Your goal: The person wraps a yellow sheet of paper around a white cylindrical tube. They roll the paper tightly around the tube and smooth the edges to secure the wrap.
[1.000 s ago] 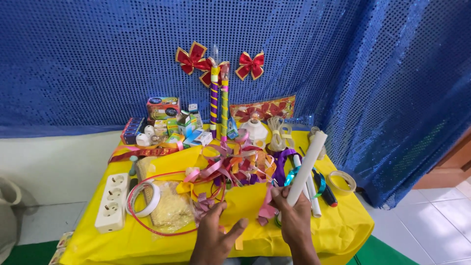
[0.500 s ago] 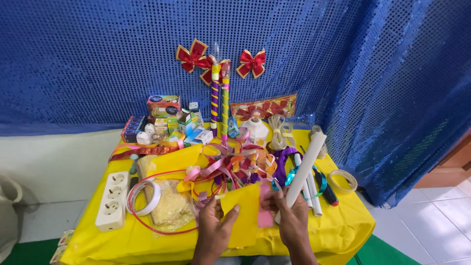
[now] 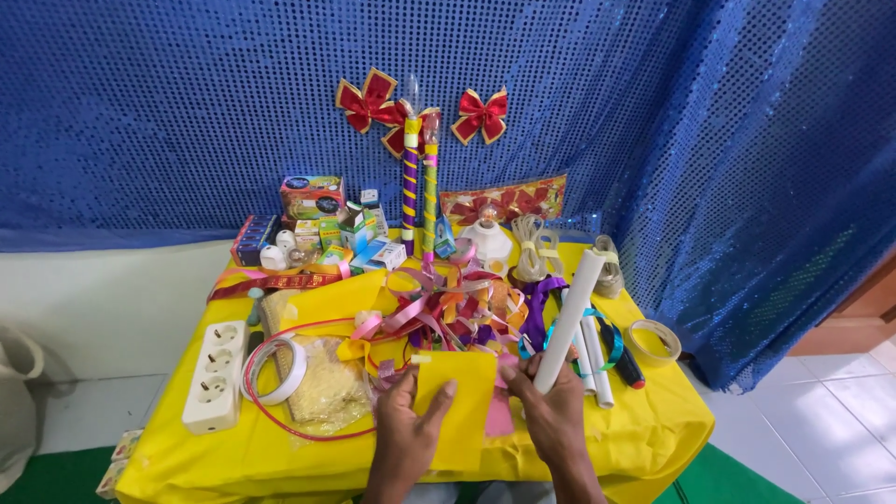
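Head view: the person stands at a table draped in a yellow cloth [image 3: 280,457]. The yellow sheet [image 3: 462,406] serves as the landmark.

Left hand [image 3: 408,429]: fingers closed on the sheet's left edge, thumb over its face, holding it flat just above the cloth.

Right hand [image 3: 551,411]: fingers curled around the lower end of a white tube [image 3: 571,317], which slants up and away to the right of the sheet. A pink slip [image 3: 499,415] lies between the sheet and this hand; whether the fingers also pinch it cannot be told.

Beyond the sheet lies a tangle of coloured ribbons [image 3: 448,308]. To its left are a tape roll [image 3: 280,369] and a white power strip [image 3: 217,373].

Hazards: the raised tube end may sweep the ribbons or the spools behind. The sheet matches the cloth in colour, so a loosened grip may let it slide off unnoticed.
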